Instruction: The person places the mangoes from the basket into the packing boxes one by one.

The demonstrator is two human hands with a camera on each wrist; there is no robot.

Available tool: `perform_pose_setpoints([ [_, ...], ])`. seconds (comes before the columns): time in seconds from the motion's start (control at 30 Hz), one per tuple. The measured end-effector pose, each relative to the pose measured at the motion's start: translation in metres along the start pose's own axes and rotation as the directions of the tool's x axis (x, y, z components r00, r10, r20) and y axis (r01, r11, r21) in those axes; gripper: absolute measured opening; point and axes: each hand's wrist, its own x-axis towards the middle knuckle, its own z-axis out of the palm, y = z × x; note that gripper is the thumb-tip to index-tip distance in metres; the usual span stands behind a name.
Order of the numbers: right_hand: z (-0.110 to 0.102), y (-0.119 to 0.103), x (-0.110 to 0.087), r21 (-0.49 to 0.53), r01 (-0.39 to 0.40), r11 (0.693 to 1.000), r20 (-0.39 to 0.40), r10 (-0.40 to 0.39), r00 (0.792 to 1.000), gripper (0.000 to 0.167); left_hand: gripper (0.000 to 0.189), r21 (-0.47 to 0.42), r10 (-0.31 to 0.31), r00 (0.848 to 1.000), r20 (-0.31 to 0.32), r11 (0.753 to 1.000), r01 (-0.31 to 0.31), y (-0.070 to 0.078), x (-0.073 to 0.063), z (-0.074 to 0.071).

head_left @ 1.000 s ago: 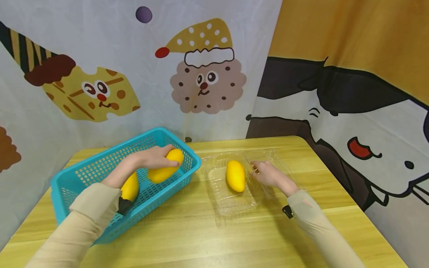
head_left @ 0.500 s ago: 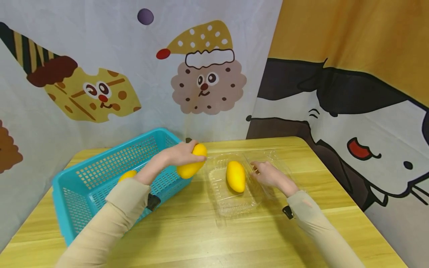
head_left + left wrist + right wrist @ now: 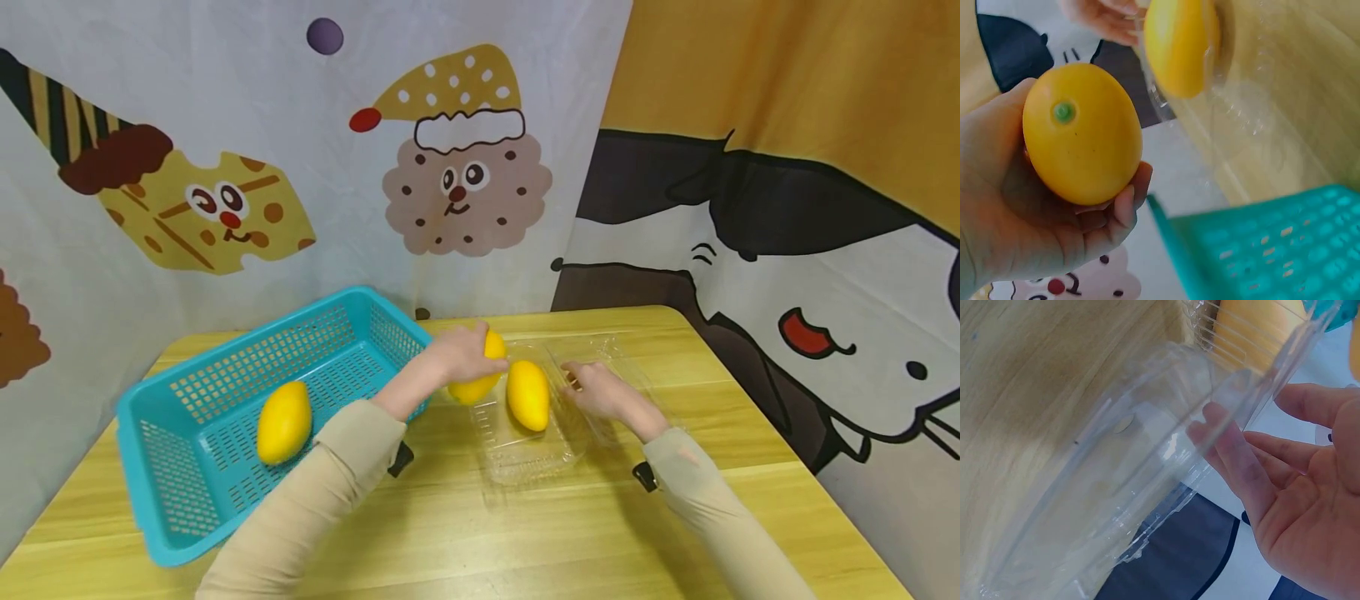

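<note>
In the head view my left hand (image 3: 463, 357) grips a yellow mango (image 3: 480, 383) over the left side of an open clear plastic clamshell box (image 3: 517, 471). The mango's green stem spot faces the left wrist camera, and the fingers curl around its side (image 3: 1085, 134). A second mango (image 3: 528, 396) lies inside the box. My right hand (image 3: 600, 390) holds the box near its hinge, between base and lid (image 3: 592, 354). In the right wrist view the thumb is right at the base's rim, and some fingertips (image 3: 1215, 414) show through the clear lid.
A blue perforated plastic basket (image 3: 176, 554) stands on the left of the wooden table (image 3: 450, 542), with another mango (image 3: 285, 422) inside. Its near right wall lies partly behind the left forearm. A curtain with cartoon prints (image 3: 450, 283) hangs behind the table.
My left hand has lifted the mango out of the basket and carried it right, to over the box. The right hand has stayed where it was on the box.
</note>
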Motion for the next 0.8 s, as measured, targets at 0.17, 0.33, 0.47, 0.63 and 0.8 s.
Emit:
perform_pose_setpoints([
  [0.17,0.001,0.0,0.0,0.005,0.0,1.0,0.003,0.0,1.0,0.047,0.085,0.067,-0.044,0.999,-0.012,0.997,0.045,0.008,0.011,0.017],
  [0.33,0.0,-0.001,0.0,0.017,-0.012,1.0,0.001,0.012,1.0,0.048,0.085,0.056,-0.061,0.998,-0.022,0.997,0.062,0.013,0.021,0.033],
  [0.47,0.0,-0.001,0.0,0.011,-0.008,1.0,-0.005,0.008,1.0,0.048,0.082,0.059,-0.073,0.996,-0.053,0.995,0.077,0.015,0.026,0.044],
  [0.63,0.0,0.001,0.0,0.009,0.003,1.0,-0.007,-0.003,1.0,0.047,0.08,0.088,-0.076,0.992,-0.097,0.993,0.084,0.016,0.031,0.054],
  [0.8,0.0,0.0,0.0,0.011,-0.003,1.0,0.0,0.003,1.0,0.048,0.078,0.081,-0.09,0.987,-0.132,0.992,0.101,0.013,0.034,0.062],
])
